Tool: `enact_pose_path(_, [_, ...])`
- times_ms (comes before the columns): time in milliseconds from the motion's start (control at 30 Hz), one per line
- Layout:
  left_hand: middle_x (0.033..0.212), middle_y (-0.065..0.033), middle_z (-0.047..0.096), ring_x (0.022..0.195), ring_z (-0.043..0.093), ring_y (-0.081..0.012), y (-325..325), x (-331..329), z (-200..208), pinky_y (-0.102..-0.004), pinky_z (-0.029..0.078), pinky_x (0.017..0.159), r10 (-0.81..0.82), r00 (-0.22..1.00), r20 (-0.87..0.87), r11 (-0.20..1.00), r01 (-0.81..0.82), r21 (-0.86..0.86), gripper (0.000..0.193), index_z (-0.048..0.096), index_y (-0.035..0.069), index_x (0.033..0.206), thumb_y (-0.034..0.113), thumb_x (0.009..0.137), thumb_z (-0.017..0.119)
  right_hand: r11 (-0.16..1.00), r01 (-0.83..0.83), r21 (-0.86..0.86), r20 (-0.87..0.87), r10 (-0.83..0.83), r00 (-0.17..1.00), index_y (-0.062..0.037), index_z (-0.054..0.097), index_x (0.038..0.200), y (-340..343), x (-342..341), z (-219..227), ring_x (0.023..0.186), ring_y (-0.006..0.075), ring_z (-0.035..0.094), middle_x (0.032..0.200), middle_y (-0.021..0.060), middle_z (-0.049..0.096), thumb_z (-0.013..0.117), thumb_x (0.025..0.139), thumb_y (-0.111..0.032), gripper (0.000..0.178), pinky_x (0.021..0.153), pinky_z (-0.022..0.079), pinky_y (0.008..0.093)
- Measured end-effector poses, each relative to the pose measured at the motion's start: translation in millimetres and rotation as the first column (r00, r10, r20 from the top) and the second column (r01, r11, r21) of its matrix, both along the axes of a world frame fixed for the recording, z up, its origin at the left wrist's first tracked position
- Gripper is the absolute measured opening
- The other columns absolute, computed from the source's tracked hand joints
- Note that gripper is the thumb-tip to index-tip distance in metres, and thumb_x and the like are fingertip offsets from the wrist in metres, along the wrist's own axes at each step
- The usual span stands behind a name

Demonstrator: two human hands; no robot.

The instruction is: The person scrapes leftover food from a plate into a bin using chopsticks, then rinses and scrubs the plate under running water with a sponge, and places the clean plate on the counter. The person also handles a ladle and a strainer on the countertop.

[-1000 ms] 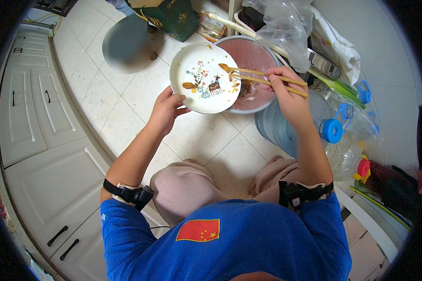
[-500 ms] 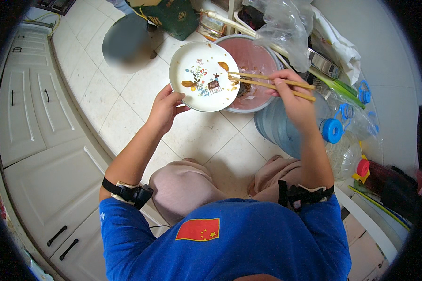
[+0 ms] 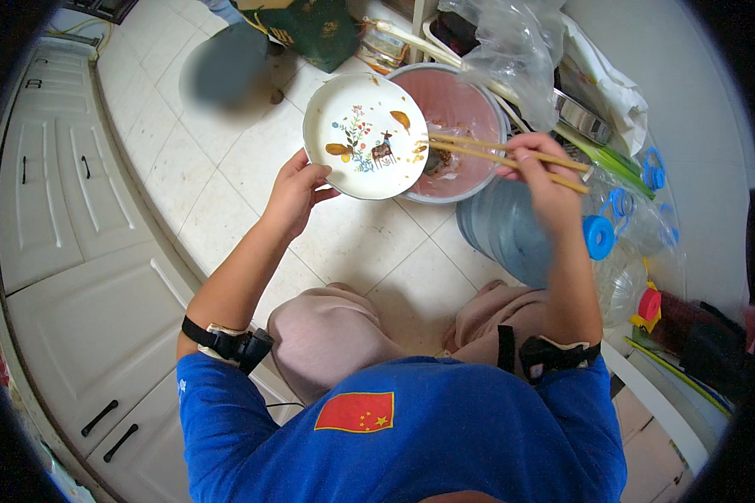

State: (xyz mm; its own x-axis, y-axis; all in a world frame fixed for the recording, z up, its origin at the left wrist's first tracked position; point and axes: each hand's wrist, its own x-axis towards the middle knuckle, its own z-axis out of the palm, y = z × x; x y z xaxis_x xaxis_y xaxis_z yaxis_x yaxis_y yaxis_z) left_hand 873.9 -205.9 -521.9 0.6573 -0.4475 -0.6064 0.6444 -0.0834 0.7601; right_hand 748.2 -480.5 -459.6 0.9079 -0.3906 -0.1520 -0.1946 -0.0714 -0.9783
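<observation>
My left hand (image 3: pixel 298 189) grips the lower left rim of a white plate (image 3: pixel 335 113) printed with flowers and a deer. Brown food scraps (image 3: pixel 401 121) lie on the plate, several of them along its right side. A pair of wooden chopsticks (image 3: pixel 512 154) is held in my right hand (image 3: pixel 545 180), with the tips beside the plate's right edge, over the bin. Under the plate's right part stands a round bin (image 3: pixel 478 105) with a pinkish inside and a grey rim, holding some waste. The plate hides the bin's left part.
A large blue water jug (image 3: pixel 503 230) and smaller clear bottles (image 3: pixel 621 289) stand at the right. Green onions (image 3: pixel 604 155) and plastic bags (image 3: pixel 520 50) lie behind the bin. White cabinets (image 3: pixel 84 310) line the left. A dark green bag (image 3: pixel 310 33) stands at the back.
My right hand has moved right, drawing the chopstick tips off the plate's surface to its right edge. The scrap at the upper right has shifted slightly. My left hand holds the plate nearly still.
</observation>
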Motion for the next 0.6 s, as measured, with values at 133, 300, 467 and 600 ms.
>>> enact_pose_path(133, [0.092,-0.0044,0.056,0.081,0.054,-0.0118,-2,-1,3,-0.0293,0.047,0.072,0.017,1.0,-0.003,1.0,-0.016,0.011,0.033,0.048,0.006,0.109,0.009,0.076,0.046,0.989,-0.119,0.091,-0.021,0.121,0.992,-0.0008,0.054,0.092,9,0,-15,0.07,0.0106,0.058,0.084,0.0055,0.057,0.046,0.087,-0.01,0.014,0.064,0.047,0.0204])
enact_pose_path(300, [0.092,-0.0043,0.056,0.081,0.054,-0.0116,-2,-2,7,-0.0289,0.047,0.072,0.011,1.0,0.004,1.0,-0.011,0.012,0.033,0.048,0.006,0.109,0.008,0.076,0.046,0.996,0.082,0.043,-0.04,-0.08,0.996,-0.0003,0.054,0.092,-10,-5,-10,0.07,0.0112,0.059,0.082,0.007,0.059,0.047,0.086,-0.012,0.015,0.062,0.047,0.0189])
enact_pose_path(467, [0.093,-0.0044,0.056,0.081,0.054,-0.0116,0,-2,9,-0.029,0.047,0.072,0.016,1.0,-0.001,0.999,-0.016,0.032,0.033,0.048,0.006,0.11,0.008,0.077,0.045,0.969,0.0,0.246,-0.137,0.035,0.99,-0.0013,0.053,0.095,-5,-8,-18,0.07,0.0116,0.06,0.085,0.0076,0.059,0.046,0.087,-0.016,0.018,0.06,0.049,0.0192])
enact_pose_path(600, [0.093,-0.0044,0.056,0.08,0.054,-0.0118,1,-1,8,-0.0291,0.047,0.072,0.026,1.0,0.008,0.999,-0.026,0.025,0.033,0.048,0.006,0.11,0.008,0.077,0.045,0.968,0.114,0.226,-0.194,-0.07,0.979,-0.0005,0.053,0.097,-6,-8,-28,0.069,0.0116,0.061,0.082,0.0081,0.059,0.046,0.087,-0.015,0.019,0.06,0.049,0.0181])
